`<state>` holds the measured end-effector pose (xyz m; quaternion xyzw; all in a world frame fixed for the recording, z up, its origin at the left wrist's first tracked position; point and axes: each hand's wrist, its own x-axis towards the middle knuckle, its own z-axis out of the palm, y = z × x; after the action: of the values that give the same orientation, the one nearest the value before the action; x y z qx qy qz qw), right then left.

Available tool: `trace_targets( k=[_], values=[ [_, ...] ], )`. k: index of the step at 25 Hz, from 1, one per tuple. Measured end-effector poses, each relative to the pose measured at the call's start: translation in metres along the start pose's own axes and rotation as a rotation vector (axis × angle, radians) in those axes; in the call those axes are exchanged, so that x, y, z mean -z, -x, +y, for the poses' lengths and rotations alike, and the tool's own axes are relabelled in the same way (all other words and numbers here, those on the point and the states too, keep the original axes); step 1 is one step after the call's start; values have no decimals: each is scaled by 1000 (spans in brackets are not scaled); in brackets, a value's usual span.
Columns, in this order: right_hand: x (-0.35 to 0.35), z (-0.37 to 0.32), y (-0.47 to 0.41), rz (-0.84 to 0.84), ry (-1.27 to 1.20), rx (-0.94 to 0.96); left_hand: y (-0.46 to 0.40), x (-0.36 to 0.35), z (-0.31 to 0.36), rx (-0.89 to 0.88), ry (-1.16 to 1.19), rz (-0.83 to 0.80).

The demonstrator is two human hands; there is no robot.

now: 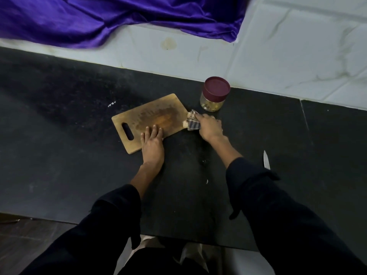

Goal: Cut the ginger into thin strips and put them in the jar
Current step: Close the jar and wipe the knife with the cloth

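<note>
A wooden cutting board with a handle slot lies on the black counter, its middle stained dark. My left hand rests flat on the board's near edge, fingers straight. My right hand grips a striped cloth against the board's right end. Just behind that hand stands a clear jar with a maroon lid on; pale yellowish pieces show at its bottom. A knife blade lies on the counter to the right, its handle hidden by my right sleeve. No whole ginger is in sight.
The black counter runs from a white tiled wall at the back to its front edge near my body. A purple satin cloth is draped along the back left. Small pale scraps dot the counter.
</note>
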<state>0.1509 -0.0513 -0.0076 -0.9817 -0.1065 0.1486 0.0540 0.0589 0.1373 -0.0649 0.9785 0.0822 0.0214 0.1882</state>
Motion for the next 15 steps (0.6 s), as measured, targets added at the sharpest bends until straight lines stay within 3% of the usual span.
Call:
trace_targets(
  k=[3, 6, 8, 12, 15],
  values=[
    [-9, 10, 44, 48, -10, 9, 0, 1, 2, 6, -9, -11],
    [-19, 15, 107, -15, -40, 189, 0, 7, 4, 2, -9, -26],
    [-12, 23, 120, -59, -190, 245, 0, 9, 4, 2, -8, -44],
    [15, 68, 59, 82, -241, 9, -1, 16, 4, -21, -15, -95],
    [11, 81, 37, 48, -165, -142, 6, 21, 2, -78, -32, -109]
  ],
)
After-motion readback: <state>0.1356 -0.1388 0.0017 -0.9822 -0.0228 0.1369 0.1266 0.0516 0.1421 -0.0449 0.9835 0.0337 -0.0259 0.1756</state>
